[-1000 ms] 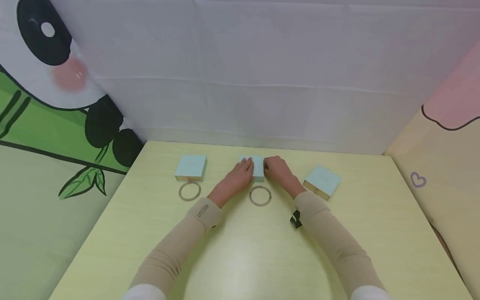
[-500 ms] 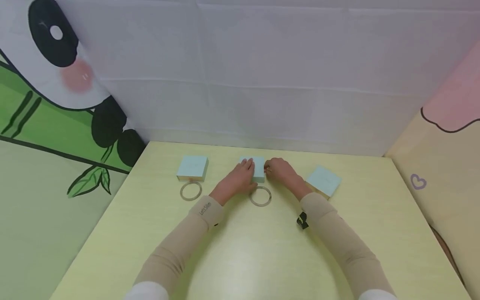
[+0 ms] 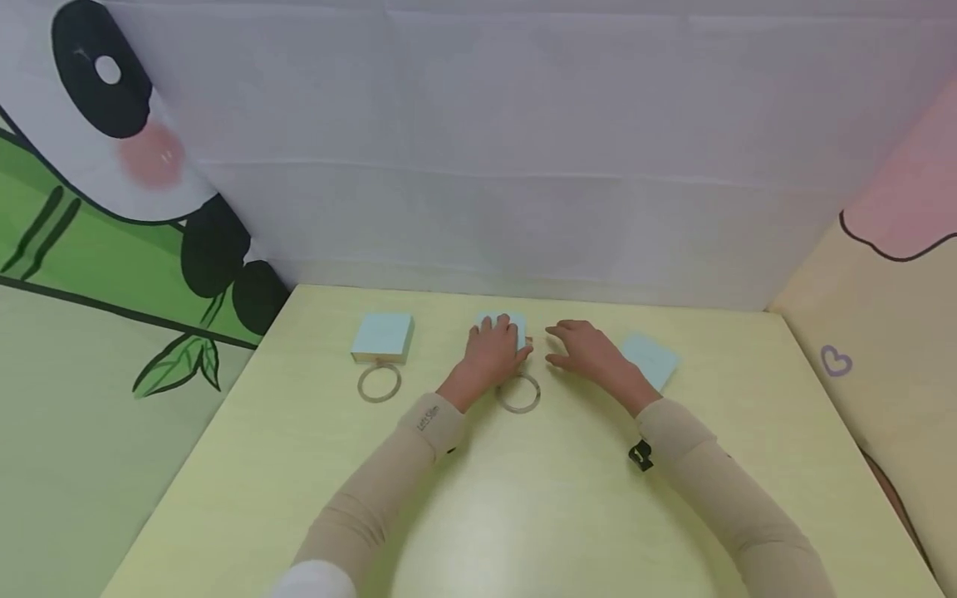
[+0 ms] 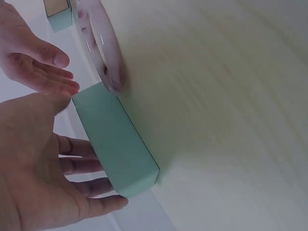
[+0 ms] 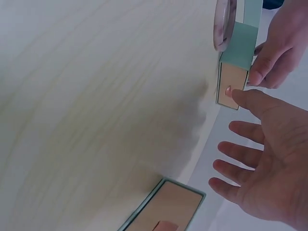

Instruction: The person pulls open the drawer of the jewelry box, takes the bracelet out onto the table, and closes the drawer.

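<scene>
My left hand (image 3: pixel 493 350) rests on a pale blue-green drawer box at the back middle of the table. Its fingers lie fairly straight over the top, and the thumb reaches to the box's right end. In the left wrist view the green side of this middle box (image 4: pixel 115 139) faces the camera. A small pinkish pull tab (image 5: pixel 228 90) shows on its tan end. Just right of the box, my right hand (image 3: pixel 589 353) holds nothing, fingers apart. A marbled bangle (image 4: pixel 113 62) lies in front of the box, partly covered by the left hand in the head view.
To the left, another pale blue box (image 3: pixel 383 334) has a second bangle (image 3: pixel 379 401) before its front side. A third box (image 3: pixel 649 359) sits askew to the right, partly behind the right forearm. A white cloth wall (image 3: pixel 478 166) stands behind the table.
My right hand has drawn away to the right from the middle box's end, and its curled fingers have spread. My left hand has slid right over the box, its thumb now out at the right end.
</scene>
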The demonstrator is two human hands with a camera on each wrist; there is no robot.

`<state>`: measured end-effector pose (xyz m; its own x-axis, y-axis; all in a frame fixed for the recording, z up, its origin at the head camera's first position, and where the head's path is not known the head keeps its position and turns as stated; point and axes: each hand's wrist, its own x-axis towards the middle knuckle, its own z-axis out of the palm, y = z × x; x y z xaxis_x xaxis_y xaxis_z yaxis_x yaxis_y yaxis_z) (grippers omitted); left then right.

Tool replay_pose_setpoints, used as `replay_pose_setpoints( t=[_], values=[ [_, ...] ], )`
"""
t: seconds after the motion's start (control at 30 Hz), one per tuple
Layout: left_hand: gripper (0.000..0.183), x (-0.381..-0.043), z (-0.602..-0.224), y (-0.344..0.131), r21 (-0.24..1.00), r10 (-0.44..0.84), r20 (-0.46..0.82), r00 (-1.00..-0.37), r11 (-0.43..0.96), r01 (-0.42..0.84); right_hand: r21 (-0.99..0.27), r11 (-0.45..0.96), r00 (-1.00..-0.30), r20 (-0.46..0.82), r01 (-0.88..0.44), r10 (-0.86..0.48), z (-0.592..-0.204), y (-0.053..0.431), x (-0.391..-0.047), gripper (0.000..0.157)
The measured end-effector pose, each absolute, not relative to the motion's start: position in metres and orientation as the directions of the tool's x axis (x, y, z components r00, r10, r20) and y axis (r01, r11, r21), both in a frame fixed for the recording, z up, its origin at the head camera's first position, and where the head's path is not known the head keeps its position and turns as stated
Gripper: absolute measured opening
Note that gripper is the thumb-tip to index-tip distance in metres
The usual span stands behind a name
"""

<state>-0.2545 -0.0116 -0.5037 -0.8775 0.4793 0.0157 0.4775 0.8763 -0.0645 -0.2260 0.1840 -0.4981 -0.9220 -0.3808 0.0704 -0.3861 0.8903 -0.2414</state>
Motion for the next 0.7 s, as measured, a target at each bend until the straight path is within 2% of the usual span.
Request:
replay_pose_setpoints(
  t=[0.27,0.37,0.43,0.57,0.7],
  values=[
    [0.045,-0.256,-0.499,-0.006,0.001,0.452,-0.015,-0.892,0.892,0.452,-0.259,0.900,-0.935,0.053,-0.352,-0.350,-0.500,0.195,-0.226,0.055],
    [0.039,-0.259,-0.496,-0.011,0.006,0.511,-0.026,-0.859,0.860,0.511,-0.263,0.901,-0.937,0.043,-0.345,-0.346,-0.499,0.198,-0.230,0.053],
    [0.033,-0.261,-0.494,-0.016,0.014,0.577,-0.026,-0.816,0.817,0.577,-0.264,0.901,-0.938,0.040,-0.343,-0.345,-0.498,0.200,-0.232,0.053],
    [0.029,-0.264,-0.495,-0.024,0.109,0.679,-0.022,-0.733,0.731,0.674,-0.272,0.894,-0.933,0.053,-0.356,-0.356,-0.498,0.205,-0.235,0.051],
    [0.032,-0.267,-0.500,-0.024,0.207,0.688,-0.035,-0.725,0.714,0.669,-0.271,0.883,-0.922,0.063,-0.384,-0.382,-0.498,0.209,-0.238,0.049]
  ],
)
